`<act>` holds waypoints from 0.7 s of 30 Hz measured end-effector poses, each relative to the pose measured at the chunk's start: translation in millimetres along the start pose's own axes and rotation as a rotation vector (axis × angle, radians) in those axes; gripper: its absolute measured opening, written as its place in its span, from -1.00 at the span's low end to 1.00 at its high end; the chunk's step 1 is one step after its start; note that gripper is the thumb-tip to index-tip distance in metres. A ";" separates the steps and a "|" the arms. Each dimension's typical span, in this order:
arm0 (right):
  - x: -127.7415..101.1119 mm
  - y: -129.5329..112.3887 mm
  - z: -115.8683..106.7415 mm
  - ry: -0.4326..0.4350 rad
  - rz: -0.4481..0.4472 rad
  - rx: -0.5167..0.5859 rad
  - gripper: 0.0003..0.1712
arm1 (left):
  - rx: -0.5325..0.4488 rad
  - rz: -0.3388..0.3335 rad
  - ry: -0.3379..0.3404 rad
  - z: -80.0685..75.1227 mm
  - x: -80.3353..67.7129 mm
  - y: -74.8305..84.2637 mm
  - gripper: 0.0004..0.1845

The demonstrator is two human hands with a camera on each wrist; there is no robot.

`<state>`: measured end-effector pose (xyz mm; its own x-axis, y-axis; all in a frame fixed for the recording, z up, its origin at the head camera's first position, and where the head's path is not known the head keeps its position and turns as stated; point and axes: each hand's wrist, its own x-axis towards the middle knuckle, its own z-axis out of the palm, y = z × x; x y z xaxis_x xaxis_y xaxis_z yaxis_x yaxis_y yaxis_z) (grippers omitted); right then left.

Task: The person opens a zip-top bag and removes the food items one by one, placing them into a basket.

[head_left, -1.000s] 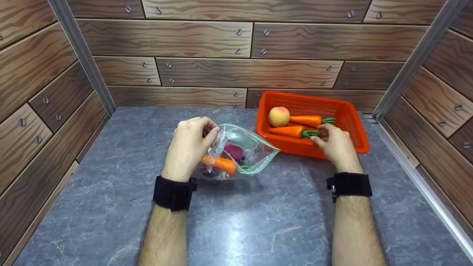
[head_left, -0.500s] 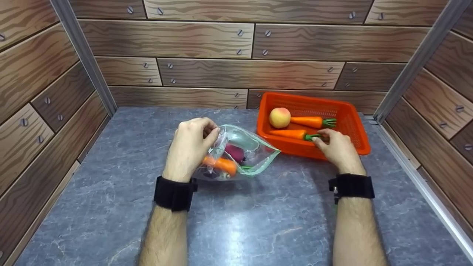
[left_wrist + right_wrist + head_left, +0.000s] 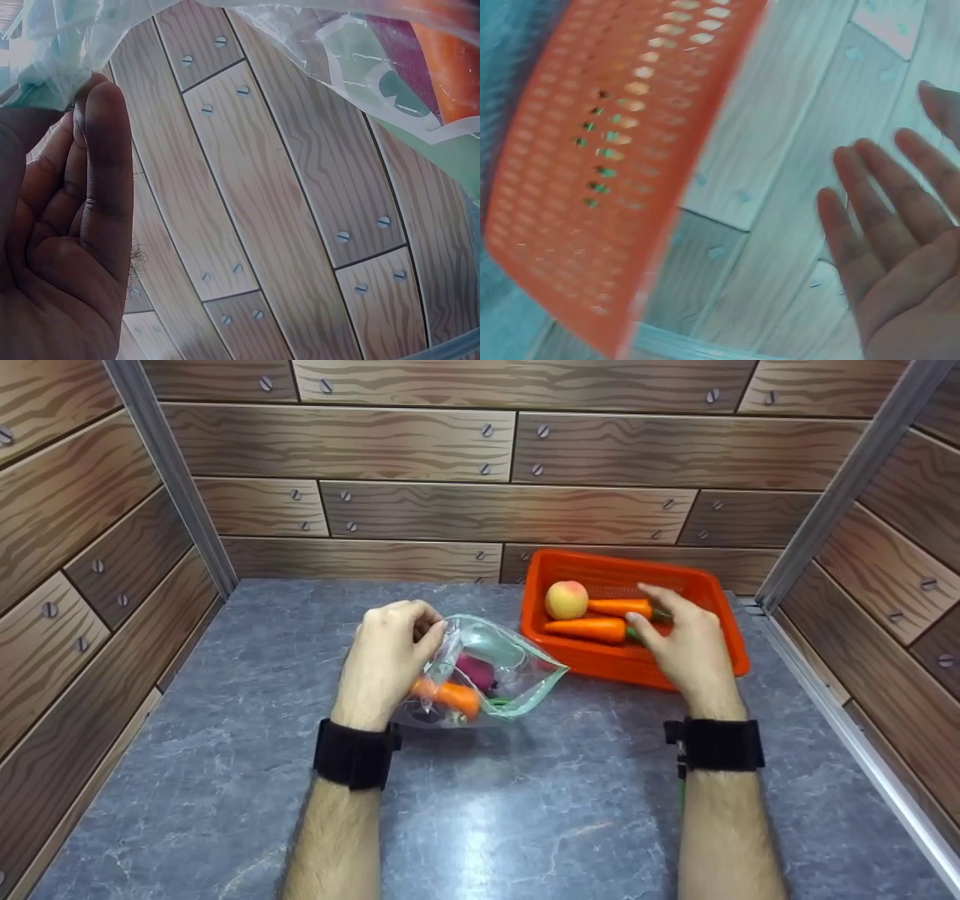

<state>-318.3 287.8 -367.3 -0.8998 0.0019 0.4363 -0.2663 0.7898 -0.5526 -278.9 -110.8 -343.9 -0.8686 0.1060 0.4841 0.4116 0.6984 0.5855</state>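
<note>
Right hand [image 3: 686, 649] is hovering over the orange basket [image 3: 720, 615], fingers straight and released, gripping nothing; the right wrist view shows the open palm [image 3: 900, 262] beside the basket wall [image 3: 607, 172]. Two carrots are lying in the basket with long axes running left-right, green tops toward the right hand: near carrot [image 3: 585, 629] is just under the fingertips, far carrot [image 3: 619, 607] right behind it. A peach [image 3: 566, 599] is sitting at the carrots' left ends, touching or nearly so. Right hand is by far the nearer one.

Left hand [image 3: 386, 660] is pinching the rim of a clear zip bag [image 3: 495, 660], holding its mouth open toward the basket; the bag is resting on the desk [image 3: 525, 810] just left of the basket. Inside it are a carrot [image 3: 450, 695] and a dark red item [image 3: 475, 669]. The basket's near wall is standing between bag mouth and carrots.
</note>
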 end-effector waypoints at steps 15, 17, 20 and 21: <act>-12.2 -59.3 9.5 0.031 -0.247 0.081 -0.37 | -0.002 0.000 -0.002 -0.7 -0.2 1.6 -0.90; -13.8 -65.5 12.7 0.021 -0.279 0.075 -0.36 | 0.000 0.001 -0.001 -0.4 -0.4 1.5 -0.90; -16.5 -74.0 17.4 0.006 -0.317 0.071 -0.35 | 0.004 0.004 0.005 0.4 -0.7 1.1 -0.89; -17.4 -76.5 19.1 -0.001 -0.325 0.070 -0.34 | 0.005 0.005 0.006 0.6 -0.8 1.1 -0.89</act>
<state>-288.9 215.7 -346.2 -0.7641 -0.2436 0.5973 -0.5626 0.7047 -0.4324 -277.9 -109.7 -344.0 -0.8646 0.1053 0.4914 0.4150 0.7012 0.5798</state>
